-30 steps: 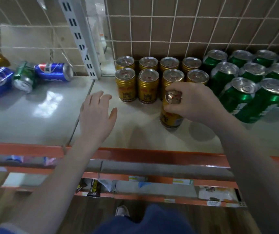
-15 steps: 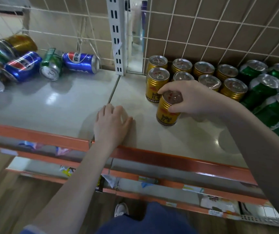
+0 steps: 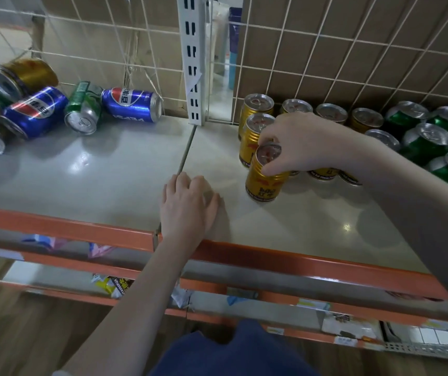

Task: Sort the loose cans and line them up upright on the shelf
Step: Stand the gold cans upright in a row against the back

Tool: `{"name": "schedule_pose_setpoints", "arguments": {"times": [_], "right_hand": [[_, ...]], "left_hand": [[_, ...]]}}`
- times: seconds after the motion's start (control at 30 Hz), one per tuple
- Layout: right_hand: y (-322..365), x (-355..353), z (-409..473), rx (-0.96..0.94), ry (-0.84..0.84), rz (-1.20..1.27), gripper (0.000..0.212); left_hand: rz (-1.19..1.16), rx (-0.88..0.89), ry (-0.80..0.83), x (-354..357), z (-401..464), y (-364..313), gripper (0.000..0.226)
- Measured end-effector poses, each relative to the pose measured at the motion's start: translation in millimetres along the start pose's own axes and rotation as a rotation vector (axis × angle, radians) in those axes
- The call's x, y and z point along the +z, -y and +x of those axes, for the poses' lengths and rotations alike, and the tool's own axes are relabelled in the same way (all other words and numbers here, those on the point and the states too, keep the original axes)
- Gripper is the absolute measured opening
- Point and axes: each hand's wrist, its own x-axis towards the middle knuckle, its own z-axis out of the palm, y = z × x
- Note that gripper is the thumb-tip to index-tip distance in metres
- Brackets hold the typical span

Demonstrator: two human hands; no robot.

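Our right hand (image 3: 302, 143) pinches the rim of a gold can (image 3: 264, 176) standing at the front of the gold rows (image 3: 331, 115). We should square it behind-to-front before releasing. Our left hand (image 3: 187, 202) rests flat, fingers relaxed, on the shelf (image 3: 312, 221).

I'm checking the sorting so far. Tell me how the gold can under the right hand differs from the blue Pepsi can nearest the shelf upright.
The gold can stands upright; the blue Pepsi can lies on its side. The right hand grips the gold can's top; nothing holds the Pepsi can. The gold can stands beside the upright gold row, the Pepsi can in the loose pile. Both rest on the shelf.
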Motion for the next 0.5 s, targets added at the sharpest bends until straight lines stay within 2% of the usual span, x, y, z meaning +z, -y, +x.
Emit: {"name": "schedule_pose_setpoints", "arguments": {"times": [0.37, 0.5], "right_hand": [[4, 7, 3, 0.072, -0.083, -0.013, 0.042], [0, 20, -3, 0.119, -0.143, 0.076, 0.046]], "left_hand": [[0.039, 0.01, 0.05, 2, 1, 1, 0.039], [0.031, -0.027, 0.095, -1, 2, -1, 0.041]]}}
